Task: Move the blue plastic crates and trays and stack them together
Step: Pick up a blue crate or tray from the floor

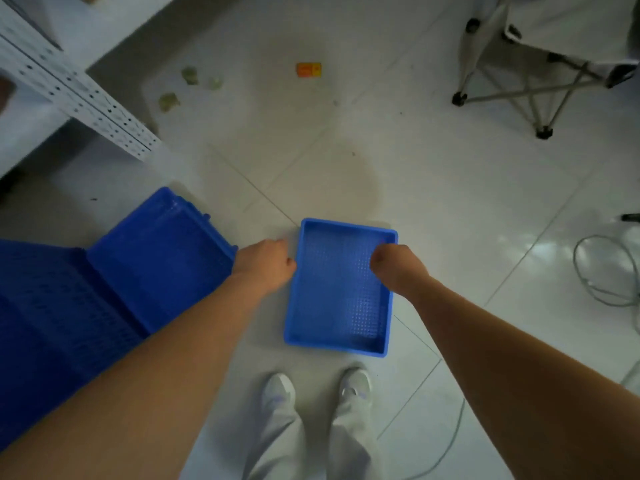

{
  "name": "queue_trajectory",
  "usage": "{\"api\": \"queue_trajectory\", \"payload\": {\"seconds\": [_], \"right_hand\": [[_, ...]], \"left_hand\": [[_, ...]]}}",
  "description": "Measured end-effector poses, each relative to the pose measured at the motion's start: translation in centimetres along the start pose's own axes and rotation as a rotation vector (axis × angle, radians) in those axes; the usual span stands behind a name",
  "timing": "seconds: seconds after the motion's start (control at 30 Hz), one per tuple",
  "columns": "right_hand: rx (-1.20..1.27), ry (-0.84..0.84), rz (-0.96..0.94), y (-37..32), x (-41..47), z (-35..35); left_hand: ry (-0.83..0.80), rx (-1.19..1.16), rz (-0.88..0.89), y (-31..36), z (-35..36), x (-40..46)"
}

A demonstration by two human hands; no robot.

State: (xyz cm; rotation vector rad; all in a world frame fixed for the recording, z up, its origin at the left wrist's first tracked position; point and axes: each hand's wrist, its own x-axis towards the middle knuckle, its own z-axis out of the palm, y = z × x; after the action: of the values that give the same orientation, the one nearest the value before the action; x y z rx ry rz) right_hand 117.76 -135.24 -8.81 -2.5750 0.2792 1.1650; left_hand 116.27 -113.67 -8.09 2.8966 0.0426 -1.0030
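Observation:
A shallow blue plastic tray (337, 292) with a perforated bottom is in front of my feet, just above or on the white tiled floor. My left hand (265, 263) grips its left rim with curled fingers. My right hand (391, 265) holds the right rim near the far corner, fingers hidden inside the tray. To the left, a deeper blue crate (159, 261) stands on the floor, and a larger dark blue perforated crate (52, 327) lies beside it at the left edge, partly hidden by my left arm.
A white perforated metal shelf upright (79, 95) slants across the upper left. A folding chair frame (540, 81) stands at the upper right. An orange item (308, 70) and scraps of litter (169, 100) lie on the floor ahead. Cables (602, 271) loop at the right.

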Motion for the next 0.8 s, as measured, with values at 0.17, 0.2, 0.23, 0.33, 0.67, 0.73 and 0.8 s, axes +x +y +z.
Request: {"api": "queue_trajectory", "payload": {"seconds": [0.17, 0.2, 0.23, 0.33, 0.67, 0.73, 0.8], "right_hand": [[-0.023, 0.003, 0.002, 4.0, 6.6, 6.9], [-0.022, 0.011, 0.010, 4.8, 7.9, 8.1], [-0.013, 0.022, 0.024, 5.5, 9.1, 9.3], [0.010, 0.054, 0.065, 7.4, 12.6, 13.0], [0.060, 0.182, 0.395, 12.1, 20.8, 21.9], [0.072, 0.213, 0.454, 12.5, 21.6, 22.5], [0.225, 0.165, 0.502, 12.8, 22.2, 22.4]], "left_hand": [[-0.072, 0.033, 0.029, 0.0, 9.3, 5.7], [-0.074, 0.020, 0.018, -0.2, 11.1, 6.8], [-0.075, 0.002, 0.004, -0.4, 12.7, 7.8], [-0.084, -0.048, -0.043, -0.7, 17.5, 10.7], [-0.151, -0.200, -0.224, -0.2, 29.3, 17.3], [-0.166, -0.265, -0.258, -0.2, 30.3, 17.9], [-0.156, -0.273, -0.273, -0.4, 30.6, 18.3]]}}
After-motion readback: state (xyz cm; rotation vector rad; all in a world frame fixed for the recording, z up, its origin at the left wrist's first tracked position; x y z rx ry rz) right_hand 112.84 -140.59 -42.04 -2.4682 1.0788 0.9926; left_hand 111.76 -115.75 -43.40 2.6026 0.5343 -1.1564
